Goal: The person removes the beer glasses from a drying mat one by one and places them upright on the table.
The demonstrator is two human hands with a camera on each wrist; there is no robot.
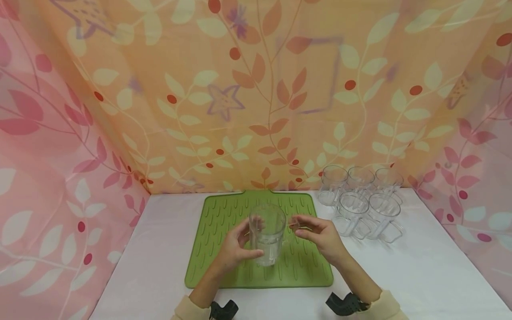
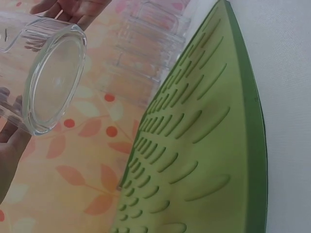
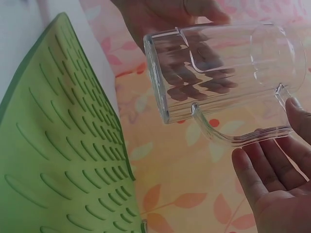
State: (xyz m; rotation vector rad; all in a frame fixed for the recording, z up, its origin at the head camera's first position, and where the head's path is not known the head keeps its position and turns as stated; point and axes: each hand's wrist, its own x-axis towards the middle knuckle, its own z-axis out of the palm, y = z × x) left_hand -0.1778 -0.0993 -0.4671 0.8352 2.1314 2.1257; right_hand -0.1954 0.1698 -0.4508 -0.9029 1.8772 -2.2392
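Note:
A transparent glass mug [image 1: 268, 242] is held up above the green ridged mat [image 1: 216, 266], apart from it, rim upward. My left hand [image 1: 236, 251] grips the mug's side, thumb in front and fingers behind the glass. On the other side, my right hand [image 1: 325, 240] holds the mug's handle [image 3: 243, 139] between thumb and fingers, as the right wrist view shows. In the left wrist view the mug's thick round base [image 2: 56, 80] faces the camera.
Several matching glass mugs [image 1: 352, 215] stand grouped at the back right of the white table [image 1: 156, 258], beside the mat. Patterned cloth [image 1: 224, 146] hangs behind the table and along both sides.

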